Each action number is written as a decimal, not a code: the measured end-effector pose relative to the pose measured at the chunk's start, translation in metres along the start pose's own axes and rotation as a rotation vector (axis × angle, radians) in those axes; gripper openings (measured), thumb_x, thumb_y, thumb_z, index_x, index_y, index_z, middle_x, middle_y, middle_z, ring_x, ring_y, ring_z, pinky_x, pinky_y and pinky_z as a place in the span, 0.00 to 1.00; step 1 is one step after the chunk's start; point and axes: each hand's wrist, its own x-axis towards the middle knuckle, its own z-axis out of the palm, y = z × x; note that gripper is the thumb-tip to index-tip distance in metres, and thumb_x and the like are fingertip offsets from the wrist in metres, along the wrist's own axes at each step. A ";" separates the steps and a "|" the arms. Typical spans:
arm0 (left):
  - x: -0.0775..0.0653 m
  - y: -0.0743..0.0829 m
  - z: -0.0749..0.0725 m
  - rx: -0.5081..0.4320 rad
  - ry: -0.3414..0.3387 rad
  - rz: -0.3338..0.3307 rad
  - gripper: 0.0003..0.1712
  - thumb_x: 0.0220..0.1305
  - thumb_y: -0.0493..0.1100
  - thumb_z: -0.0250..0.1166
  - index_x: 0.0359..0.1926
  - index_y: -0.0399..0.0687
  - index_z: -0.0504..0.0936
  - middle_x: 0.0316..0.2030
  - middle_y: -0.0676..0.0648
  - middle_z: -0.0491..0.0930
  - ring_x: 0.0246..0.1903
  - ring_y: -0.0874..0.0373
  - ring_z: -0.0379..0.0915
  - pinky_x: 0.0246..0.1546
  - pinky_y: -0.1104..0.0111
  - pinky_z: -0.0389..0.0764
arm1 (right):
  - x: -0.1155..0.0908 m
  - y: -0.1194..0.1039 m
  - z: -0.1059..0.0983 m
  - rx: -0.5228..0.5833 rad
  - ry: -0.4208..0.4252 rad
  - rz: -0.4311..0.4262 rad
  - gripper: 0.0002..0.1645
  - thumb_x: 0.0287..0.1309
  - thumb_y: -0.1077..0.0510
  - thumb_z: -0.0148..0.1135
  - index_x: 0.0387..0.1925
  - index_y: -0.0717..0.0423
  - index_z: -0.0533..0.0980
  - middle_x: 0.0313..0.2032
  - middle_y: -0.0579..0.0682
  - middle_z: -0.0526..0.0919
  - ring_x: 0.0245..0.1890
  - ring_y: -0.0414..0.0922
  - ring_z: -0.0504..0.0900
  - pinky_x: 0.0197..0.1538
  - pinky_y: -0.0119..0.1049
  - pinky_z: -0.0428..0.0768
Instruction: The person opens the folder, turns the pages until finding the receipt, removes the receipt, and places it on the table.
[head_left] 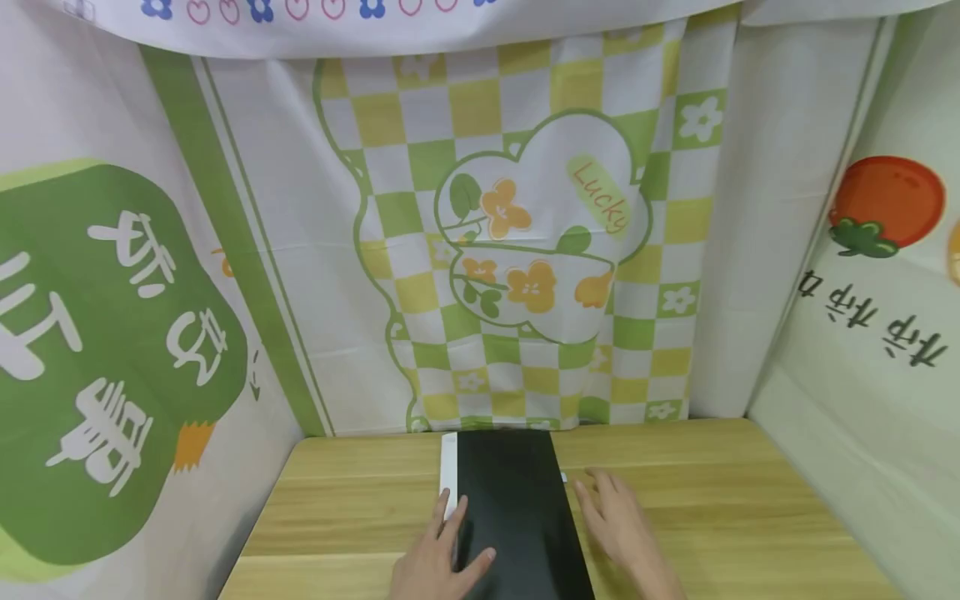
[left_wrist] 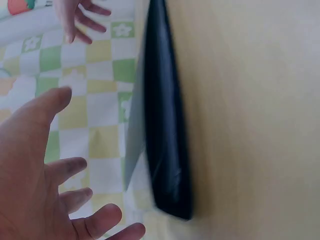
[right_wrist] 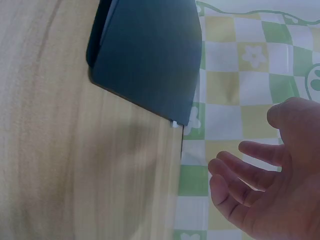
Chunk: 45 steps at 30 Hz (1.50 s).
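Note:
A flat black folder-like object (head_left: 517,517) lies lengthwise on the table, its exact kind unclear. Along its left side shows a white strip (head_left: 448,467), and a small white tab (head_left: 563,477) pokes out at the right. My left hand (head_left: 438,558) is at the left edge with fingers spread; whether it touches the object cannot be told. On the other side my right hand (head_left: 622,529) hovers just off the right edge, fingers loosely bent and holding nothing. The right wrist view shows layered edges on the black object (right_wrist: 150,55).
The wooden table (head_left: 720,500) extends to both sides of the black object. Behind it hangs a green and yellow checked cloth (head_left: 480,367). Printed cloth walls (head_left: 855,375) stand at left and right.

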 end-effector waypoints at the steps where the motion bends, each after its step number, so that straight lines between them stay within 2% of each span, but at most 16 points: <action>1: -0.001 0.001 0.003 -0.005 -0.036 -0.006 0.53 0.64 0.80 0.60 0.81 0.59 0.65 0.82 0.45 0.55 0.41 0.43 0.84 0.16 0.64 0.67 | 0.000 0.001 0.001 -0.001 -0.003 0.002 0.31 0.82 0.45 0.52 0.68 0.66 0.73 0.62 0.67 0.78 0.59 0.63 0.80 0.61 0.62 0.76; 2: -0.002 0.001 0.005 -0.011 -0.074 -0.016 0.54 0.63 0.81 0.60 0.81 0.58 0.65 0.82 0.45 0.55 0.45 0.40 0.84 0.17 0.64 0.67 | 0.000 0.002 0.001 -0.003 -0.002 0.001 0.31 0.82 0.45 0.53 0.68 0.66 0.73 0.62 0.67 0.79 0.59 0.63 0.80 0.60 0.62 0.77; 6: -0.004 0.002 0.011 -0.028 -0.186 -0.057 0.58 0.60 0.82 0.62 0.81 0.55 0.65 0.81 0.43 0.55 0.51 0.39 0.83 0.19 0.62 0.68 | -0.001 0.005 0.003 -0.013 -0.001 -0.006 0.31 0.82 0.44 0.52 0.67 0.66 0.74 0.60 0.66 0.80 0.57 0.62 0.81 0.58 0.61 0.79; 8: -0.004 0.003 0.012 -0.017 -0.217 -0.066 0.57 0.60 0.82 0.62 0.79 0.53 0.67 0.81 0.42 0.57 0.53 0.38 0.82 0.21 0.61 0.71 | -0.001 0.006 0.003 -0.016 -0.001 -0.008 0.30 0.81 0.45 0.53 0.67 0.66 0.74 0.60 0.67 0.80 0.58 0.63 0.81 0.58 0.62 0.78; 11: -0.005 0.003 0.012 0.033 -0.236 -0.039 0.56 0.59 0.83 0.61 0.76 0.51 0.72 0.78 0.41 0.61 0.57 0.35 0.79 0.29 0.54 0.80 | -0.002 0.008 0.003 -0.025 -0.001 -0.005 0.30 0.81 0.46 0.54 0.67 0.67 0.73 0.61 0.69 0.79 0.60 0.67 0.79 0.62 0.65 0.74; 15: -0.006 0.004 0.015 0.127 -0.211 0.019 0.56 0.57 0.85 0.59 0.74 0.54 0.75 0.74 0.41 0.67 0.60 0.33 0.74 0.43 0.42 0.81 | -0.002 0.010 0.004 -0.046 0.001 -0.004 0.31 0.82 0.45 0.53 0.68 0.68 0.73 0.63 0.71 0.78 0.63 0.71 0.76 0.65 0.68 0.70; 22: -0.016 0.004 0.029 0.246 -0.039 0.134 0.54 0.55 0.89 0.54 0.70 0.62 0.79 0.72 0.45 0.70 0.57 0.42 0.73 0.45 0.46 0.78 | -0.005 0.012 0.004 -0.063 0.007 -0.023 0.31 0.81 0.46 0.53 0.67 0.68 0.74 0.63 0.71 0.78 0.63 0.72 0.75 0.66 0.68 0.69; 26: -0.018 0.004 0.034 0.259 0.025 0.175 0.53 0.55 0.90 0.53 0.69 0.63 0.81 0.74 0.45 0.67 0.61 0.42 0.73 0.53 0.43 0.78 | -0.006 0.012 0.004 -0.064 0.002 -0.032 0.31 0.82 0.45 0.52 0.66 0.68 0.74 0.63 0.71 0.77 0.64 0.71 0.75 0.66 0.69 0.68; 28: -0.018 0.005 0.034 0.245 0.023 0.189 0.54 0.55 0.90 0.53 0.70 0.63 0.80 0.75 0.44 0.65 0.63 0.41 0.72 0.57 0.42 0.76 | -0.006 0.011 0.004 -0.054 -0.012 -0.022 0.32 0.82 0.45 0.51 0.67 0.68 0.74 0.64 0.70 0.77 0.65 0.71 0.74 0.67 0.69 0.67; 31: -0.014 0.007 0.031 0.219 -0.027 0.215 0.55 0.55 0.89 0.55 0.72 0.62 0.77 0.77 0.43 0.63 0.66 0.40 0.70 0.61 0.41 0.74 | -0.004 0.011 0.003 -0.031 -0.034 -0.005 0.32 0.83 0.44 0.50 0.67 0.68 0.73 0.65 0.70 0.76 0.65 0.71 0.74 0.67 0.69 0.67; 35: -0.010 0.008 0.025 0.208 -0.086 0.284 0.59 0.52 0.90 0.57 0.75 0.60 0.74 0.78 0.42 0.61 0.69 0.39 0.68 0.63 0.43 0.73 | -0.002 0.009 0.003 -0.005 -0.044 0.003 0.32 0.83 0.44 0.50 0.68 0.68 0.73 0.64 0.71 0.76 0.64 0.71 0.75 0.65 0.68 0.70; 40: -0.006 0.009 0.023 0.235 -0.075 0.374 0.58 0.52 0.88 0.61 0.75 0.60 0.74 0.78 0.43 0.63 0.70 0.39 0.69 0.63 0.45 0.75 | -0.002 0.008 0.002 0.012 -0.045 0.014 0.31 0.83 0.45 0.50 0.67 0.68 0.73 0.63 0.69 0.78 0.62 0.67 0.78 0.63 0.65 0.73; 45: -0.007 0.009 0.027 0.239 -0.109 0.423 0.55 0.56 0.84 0.63 0.75 0.59 0.74 0.76 0.42 0.66 0.70 0.40 0.69 0.63 0.49 0.76 | -0.004 0.008 0.002 0.018 -0.060 0.014 0.32 0.83 0.44 0.49 0.67 0.68 0.73 0.63 0.69 0.78 0.62 0.66 0.79 0.63 0.64 0.74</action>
